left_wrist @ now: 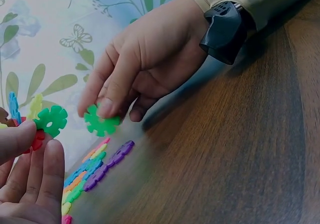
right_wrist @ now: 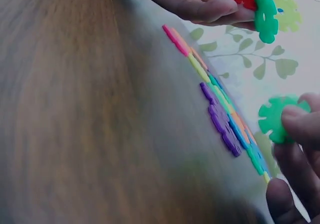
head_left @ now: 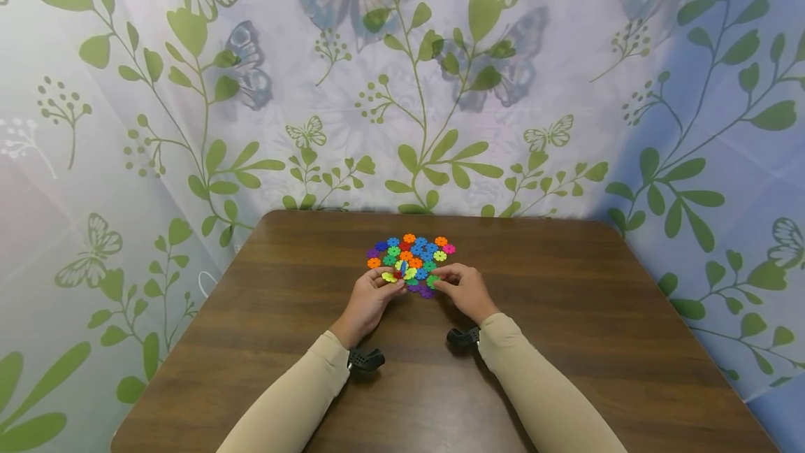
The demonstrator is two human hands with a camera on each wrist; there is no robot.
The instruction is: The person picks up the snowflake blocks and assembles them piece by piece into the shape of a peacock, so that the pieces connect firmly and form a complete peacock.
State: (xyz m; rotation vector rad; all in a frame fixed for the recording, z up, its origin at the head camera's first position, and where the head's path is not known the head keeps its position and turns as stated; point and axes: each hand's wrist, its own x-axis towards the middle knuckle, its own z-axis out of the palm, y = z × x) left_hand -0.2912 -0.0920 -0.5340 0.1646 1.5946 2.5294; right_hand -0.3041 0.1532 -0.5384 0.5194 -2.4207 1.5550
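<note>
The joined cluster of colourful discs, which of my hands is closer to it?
Left. Your left hand holds the cluster in its fingers; your right hand is apart from it, off to its right, pinching a single green disc.

Head view: bare tabletop [head_left: 629, 341] leaves wide passage at lower left and lower right, outside both sleeves [head_left: 286, 397]. Low flat discs [head_left: 416, 263] occupy centre. Between left hand [head_left: 370, 299] and right hand [head_left: 467, 290], only narrow slot at centre; black wrist devices [head_left: 366, 360] jut into space below. Patterned backdrop [head_left: 377, 124] bars way across top. Left wrist view: slim air gap between held green discs [left_wrist: 101, 128], left of frame.
</note>
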